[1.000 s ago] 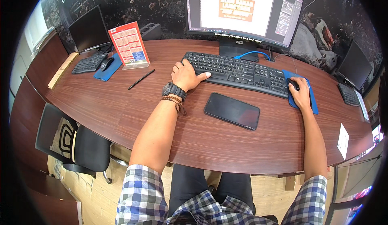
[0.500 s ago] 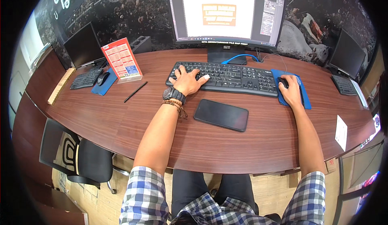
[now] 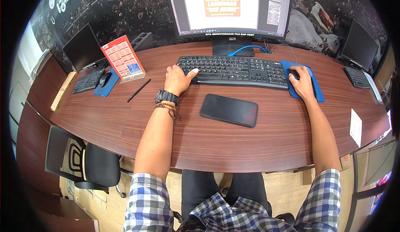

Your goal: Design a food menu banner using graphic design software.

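My left hand (image 3: 177, 81) lies at the left end of a black keyboard (image 3: 235, 71). Its thumb stretches over the lower left keys, and the other fingers lie close together along the keyboard's left edge, partly hidden. A dark watch (image 3: 167, 97) and a beaded bracelet (image 3: 166, 105) circle that wrist. Over on the right, my right hand (image 3: 303, 86) is wrapped round a black computer mouse (image 3: 294, 73) on a blue mouse pad (image 3: 319, 95). A dark-screened phone (image 3: 229, 110) rests on the desk between my forearms. Ahead, a curved monitor (image 3: 225, 7) displays an orange block with white lettering.
A black pen (image 3: 138, 90) and a red-and-white stand-up card (image 3: 123, 58) are left of the keyboard. Dark monitors (image 3: 84, 46) (image 3: 361, 46) flank the desk (image 3: 241, 148). A blue cable (image 3: 248, 46) runs behind the keyboard. White paper (image 3: 356, 128) lies right; an office chair (image 3: 100, 165) stands left.
My left hand has slid left off the middle of the keys to the keyboard's left end, its fingers drawing together. My right hand stays on the mouse. The view has tilted slightly down.
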Available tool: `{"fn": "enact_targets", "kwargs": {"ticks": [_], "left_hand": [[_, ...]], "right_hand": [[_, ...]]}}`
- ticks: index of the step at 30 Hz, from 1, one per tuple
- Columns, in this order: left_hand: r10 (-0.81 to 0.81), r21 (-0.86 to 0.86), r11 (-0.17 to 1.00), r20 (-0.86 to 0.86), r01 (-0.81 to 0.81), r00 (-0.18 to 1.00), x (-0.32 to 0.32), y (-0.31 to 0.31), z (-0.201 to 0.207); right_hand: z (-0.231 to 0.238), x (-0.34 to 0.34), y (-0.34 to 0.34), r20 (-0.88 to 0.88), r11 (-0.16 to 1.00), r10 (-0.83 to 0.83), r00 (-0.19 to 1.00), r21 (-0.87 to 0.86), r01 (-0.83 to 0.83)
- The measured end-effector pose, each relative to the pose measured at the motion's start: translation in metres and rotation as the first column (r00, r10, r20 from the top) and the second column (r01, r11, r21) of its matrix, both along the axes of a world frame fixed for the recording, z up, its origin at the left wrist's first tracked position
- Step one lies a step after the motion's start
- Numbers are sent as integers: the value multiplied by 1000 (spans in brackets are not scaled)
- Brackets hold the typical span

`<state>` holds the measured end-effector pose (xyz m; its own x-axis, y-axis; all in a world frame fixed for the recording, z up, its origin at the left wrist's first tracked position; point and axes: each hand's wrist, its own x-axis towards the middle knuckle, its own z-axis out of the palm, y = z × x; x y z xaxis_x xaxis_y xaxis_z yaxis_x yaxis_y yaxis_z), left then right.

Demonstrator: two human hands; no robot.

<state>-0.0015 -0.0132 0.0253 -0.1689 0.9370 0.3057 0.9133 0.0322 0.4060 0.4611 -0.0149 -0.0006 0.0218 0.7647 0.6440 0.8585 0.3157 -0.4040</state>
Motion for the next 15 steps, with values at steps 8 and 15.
{"fn": "enact_targets", "kwargs": {"ticks": [8, 15], "left_hand": [[-4, -53, 999, -10, 4, 1000, 3, -3, 1], [-17, -59, 998, -17, 16, 1000, 1, 1, 0]], "right_hand": [[0, 0, -2, 11, 1000, -14, 1000, -18, 14], [2, 0, -2, 22, 1000, -8, 1000, -26, 8]]}}
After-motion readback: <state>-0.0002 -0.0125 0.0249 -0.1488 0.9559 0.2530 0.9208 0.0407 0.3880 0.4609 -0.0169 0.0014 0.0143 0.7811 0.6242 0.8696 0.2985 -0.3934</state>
